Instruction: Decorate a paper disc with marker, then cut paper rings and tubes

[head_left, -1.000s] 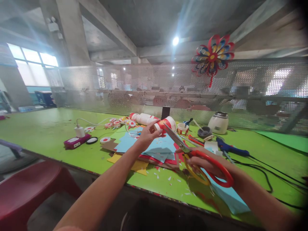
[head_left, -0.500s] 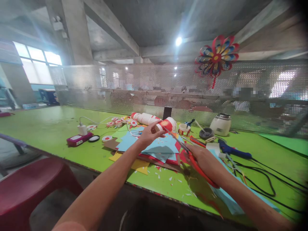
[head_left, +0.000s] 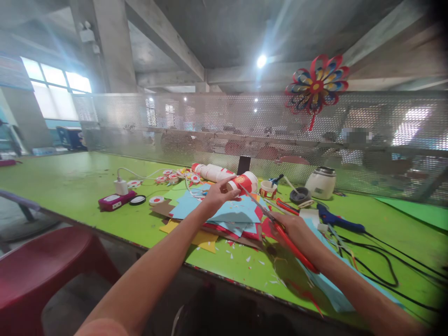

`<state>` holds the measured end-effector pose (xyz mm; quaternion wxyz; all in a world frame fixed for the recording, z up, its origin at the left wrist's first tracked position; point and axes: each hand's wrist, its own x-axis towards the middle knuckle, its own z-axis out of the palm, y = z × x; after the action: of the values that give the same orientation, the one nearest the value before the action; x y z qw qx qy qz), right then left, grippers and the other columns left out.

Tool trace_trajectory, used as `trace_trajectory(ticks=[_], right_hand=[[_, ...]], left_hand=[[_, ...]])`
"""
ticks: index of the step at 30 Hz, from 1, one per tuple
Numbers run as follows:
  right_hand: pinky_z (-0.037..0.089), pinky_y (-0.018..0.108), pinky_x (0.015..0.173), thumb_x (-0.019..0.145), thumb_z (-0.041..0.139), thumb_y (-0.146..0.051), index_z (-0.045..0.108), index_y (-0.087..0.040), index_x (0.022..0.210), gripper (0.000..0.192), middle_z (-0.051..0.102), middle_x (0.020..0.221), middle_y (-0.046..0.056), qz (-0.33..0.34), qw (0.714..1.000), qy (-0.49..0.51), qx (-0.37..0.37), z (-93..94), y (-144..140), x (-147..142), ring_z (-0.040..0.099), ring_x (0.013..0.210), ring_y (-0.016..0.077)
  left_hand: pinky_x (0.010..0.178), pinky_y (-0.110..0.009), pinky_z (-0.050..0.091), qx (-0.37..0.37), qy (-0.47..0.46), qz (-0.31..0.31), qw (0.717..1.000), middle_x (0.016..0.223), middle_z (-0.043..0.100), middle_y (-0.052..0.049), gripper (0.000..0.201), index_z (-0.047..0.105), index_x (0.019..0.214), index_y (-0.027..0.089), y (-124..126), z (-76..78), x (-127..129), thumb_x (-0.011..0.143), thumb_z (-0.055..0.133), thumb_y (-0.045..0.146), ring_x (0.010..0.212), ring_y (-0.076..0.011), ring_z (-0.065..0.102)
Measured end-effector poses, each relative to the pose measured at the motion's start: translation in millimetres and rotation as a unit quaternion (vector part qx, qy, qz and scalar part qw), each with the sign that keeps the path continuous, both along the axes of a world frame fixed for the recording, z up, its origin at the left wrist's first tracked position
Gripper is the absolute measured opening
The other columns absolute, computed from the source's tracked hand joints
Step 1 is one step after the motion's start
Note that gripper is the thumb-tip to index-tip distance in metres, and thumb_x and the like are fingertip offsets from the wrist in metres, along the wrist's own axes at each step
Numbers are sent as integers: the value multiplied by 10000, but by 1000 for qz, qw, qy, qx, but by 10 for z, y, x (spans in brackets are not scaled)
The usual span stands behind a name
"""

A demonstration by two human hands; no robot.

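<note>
My left hand [head_left: 221, 196] is closed around a red and white paper cup [head_left: 249, 181], tipped on its side above a pile of light blue paper [head_left: 227, 213]. In my right hand [head_left: 292, 231] is a pair of red-handled scissors [head_left: 294, 249], its blades pointing up and left to the cup. The blade tips are at or very near the cup's side; I cannot tell whether they cut into it. Behind the cup lies a row of nested paper cups [head_left: 215, 172].
A blue glue gun [head_left: 341, 220] with black cables lies at the right, near a cream jar [head_left: 321, 183] and a grey bowl [head_left: 300, 195]. Left are a purple power strip [head_left: 115, 200] and a red stool [head_left: 52, 266]. Paper scraps litter the front edge. A mesh partition [head_left: 224, 126] stands behind.
The view has shifted very slightly. Both hands, the cup and the scissors keep nearly the same positions.
</note>
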<state>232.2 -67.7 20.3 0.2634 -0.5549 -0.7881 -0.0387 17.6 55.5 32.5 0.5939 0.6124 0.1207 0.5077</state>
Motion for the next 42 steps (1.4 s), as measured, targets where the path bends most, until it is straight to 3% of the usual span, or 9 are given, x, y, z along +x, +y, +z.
trace_trajectory(ticks=[6, 12, 18, 21, 25, 30, 38, 42], right_hand=[[489, 314, 654, 825, 446, -272, 671, -147, 1157, 419, 734, 837, 68, 28, 999, 25, -9, -28, 58, 9, 667, 720, 224], [460, 285, 578, 792, 451, -297, 705, -140, 1072, 410, 711, 745, 45, 22, 999, 32, -12, -88, 105, 45, 631, 618, 197], [459, 294, 596, 782, 481, -315, 725, -148, 1000, 367, 712, 748, 54, 0, 999, 37, -9, -89, 99, 44, 623, 632, 205], [459, 298, 614, 801, 458, -320, 735, -159, 921, 343, 719, 770, 64, -4, 999, 40, -6, -75, 78, 26, 629, 660, 211], [450, 293, 599, 826, 435, -327, 733, -160, 946, 362, 705, 717, 56, -4, 999, 41, -8, -47, 37, 4, 626, 634, 205], [440, 288, 582, 797, 452, -298, 746, -171, 916, 342, 693, 666, 39, 6, 999, 42, -18, -27, 26, -12, 619, 601, 201], [461, 304, 582, 774, 473, -327, 742, -181, 994, 377, 732, 747, 43, 9, 998, 58, -37, -76, 104, 37, 640, 621, 221], [444, 286, 531, 755, 464, -316, 749, -174, 969, 384, 691, 642, 29, -2, 997, 72, -33, -115, 122, 40, 614, 558, 199]], left_hand=[[780, -383, 542, -11, 3, 17, 1000, 964, 678, -107, 756, 527, 1283, 91, 17, 4, -21, 602, 817, 244, 811, -184, 629], [736, -345, 540, 34, 46, 47, 997, 967, 673, -105, 755, 539, 1281, 93, 27, -32, 9, 597, 813, 257, 782, -178, 619], [735, -350, 540, 54, 55, 54, 996, 967, 675, -101, 733, 544, 1285, 117, 51, -70, 38, 616, 805, 266, 770, -181, 625], [756, -371, 538, 38, 37, 38, 998, 979, 674, -103, 726, 549, 1279, 120, 45, -62, 41, 615, 810, 251, 803, -195, 628], [805, -383, 523, -49, -13, -22, 998, 987, 673, -95, 658, 561, 1255, 138, 45, -50, 33, 650, 793, 257, 849, -195, 638], [814, -417, 522, -92, 2, -66, 994, 943, 680, -150, 430, 651, 1035, 64, 70, -51, 4, 684, 773, 279, 826, -215, 660], [733, -410, 538, -75, 9, -42, 996, 859, 681, -121, 410, 672, 938, 57, 48, -54, 25, 630, 815, 288, 761, -217, 661], [738, -414, 543, -70, 0, -24, 997, 822, 667, -93, 409, 676, 929, 62, 10, -50, 62, 627, 814, 298, 758, -203, 648]])
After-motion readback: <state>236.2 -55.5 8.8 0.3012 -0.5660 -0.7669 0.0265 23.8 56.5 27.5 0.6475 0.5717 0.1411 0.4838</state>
